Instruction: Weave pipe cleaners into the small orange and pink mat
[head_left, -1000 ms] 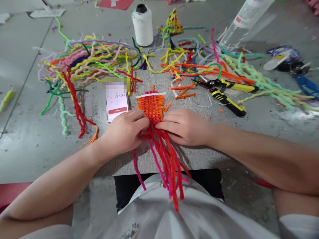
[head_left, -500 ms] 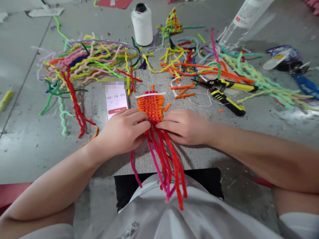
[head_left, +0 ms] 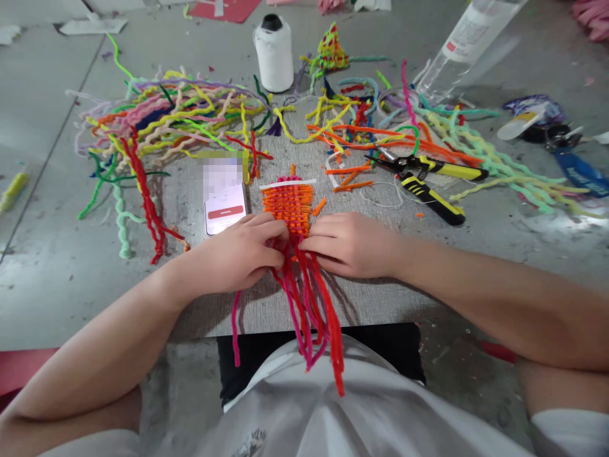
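The left hand (head_left: 252,252) keeps thumb and fingers bent around some red and magenta strands (head_left: 329,301), which hang from an orange and magenta woven piece (head_left: 292,206) at the frame's centre. The right hand (head_left: 349,246) touches near its lower right corner; whether it pinches, I cannot tell. A phone (head_left: 224,200) lies left of the weaving, pliers (head_left: 405,165) to the right, a white spool (head_left: 276,57) stands at upper centre.
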The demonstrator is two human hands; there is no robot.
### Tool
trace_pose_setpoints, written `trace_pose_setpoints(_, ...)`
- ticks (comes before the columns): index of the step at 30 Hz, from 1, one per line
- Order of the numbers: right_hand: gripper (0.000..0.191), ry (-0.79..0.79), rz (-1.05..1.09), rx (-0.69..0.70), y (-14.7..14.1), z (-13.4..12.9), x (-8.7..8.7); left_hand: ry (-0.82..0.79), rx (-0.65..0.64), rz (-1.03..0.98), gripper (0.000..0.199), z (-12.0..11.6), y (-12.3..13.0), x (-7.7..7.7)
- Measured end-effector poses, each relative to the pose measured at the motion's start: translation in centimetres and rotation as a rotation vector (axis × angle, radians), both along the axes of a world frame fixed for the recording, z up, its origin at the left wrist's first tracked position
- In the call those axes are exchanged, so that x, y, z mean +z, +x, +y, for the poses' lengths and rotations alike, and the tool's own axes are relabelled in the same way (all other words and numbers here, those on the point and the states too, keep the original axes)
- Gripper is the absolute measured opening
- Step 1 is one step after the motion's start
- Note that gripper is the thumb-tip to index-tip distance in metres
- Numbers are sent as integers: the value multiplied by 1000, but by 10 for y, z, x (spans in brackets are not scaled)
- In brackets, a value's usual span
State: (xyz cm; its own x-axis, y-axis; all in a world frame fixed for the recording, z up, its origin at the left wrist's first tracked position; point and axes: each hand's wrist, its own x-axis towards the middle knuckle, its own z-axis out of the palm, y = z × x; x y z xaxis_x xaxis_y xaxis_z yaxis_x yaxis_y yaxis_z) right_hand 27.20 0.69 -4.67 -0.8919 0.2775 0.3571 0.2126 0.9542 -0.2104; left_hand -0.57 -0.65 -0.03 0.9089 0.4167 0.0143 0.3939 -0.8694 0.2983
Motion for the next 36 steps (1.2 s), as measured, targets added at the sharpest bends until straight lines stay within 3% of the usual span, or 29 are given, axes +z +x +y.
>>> trace_pose_setpoints(6, 28, -20, -12, 12, 0, 0, 1, -112, -60, -25, 25, -2, 2, 5)
trace_pose_setpoints(14, 27, -20, 0, 15, -1, -1, 1, -72, -29, -83, 22, -3, 4, 3)
trace_pose_setpoints(20, 32, -27, 11, 9, 0, -2, -1, -94, 98, -177, 15, -4, 5, 6)
trace_pose_setpoints(28, 30, 35, 15, 39, -1, -4, 4, -142, 164, -163, 15, -5, 1, 11)
trace_pose_setpoints(36, 30, 54, -6, 63, 1, -1, 6, 39, 145, -149, 19, -8, 3, 10)
